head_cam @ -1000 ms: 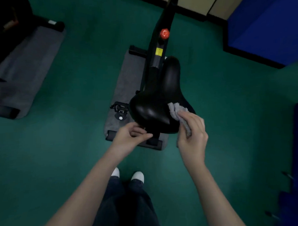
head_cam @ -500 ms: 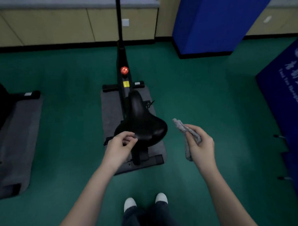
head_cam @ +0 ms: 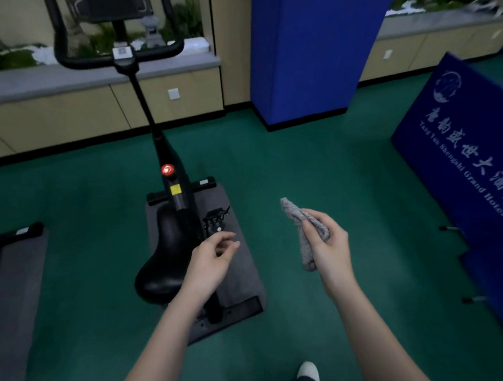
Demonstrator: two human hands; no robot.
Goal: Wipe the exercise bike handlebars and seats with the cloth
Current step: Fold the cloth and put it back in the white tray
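Bike seat left, cloth held out right.
Handlebars (head_cam: 94, 60) at back, black seat (head_cam: 164, 260) nearer. Left hand (head_cam: 210, 261) by seat's right edge, fingers loosely curled, holding nothing. Grey cloth (head_cam: 304, 234) bunched in right hand (head_cam: 330, 247), fingers and thumb curled round it, well right of the bike.

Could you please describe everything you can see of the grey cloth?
The cloth is grey, with a nubbly, towel-like texture, bunched into a folded strip. The right hand grips its middle; one end pokes up and away, the other hangs below the hand. It is in the air over the green floor, right of the seat, touching only that hand.
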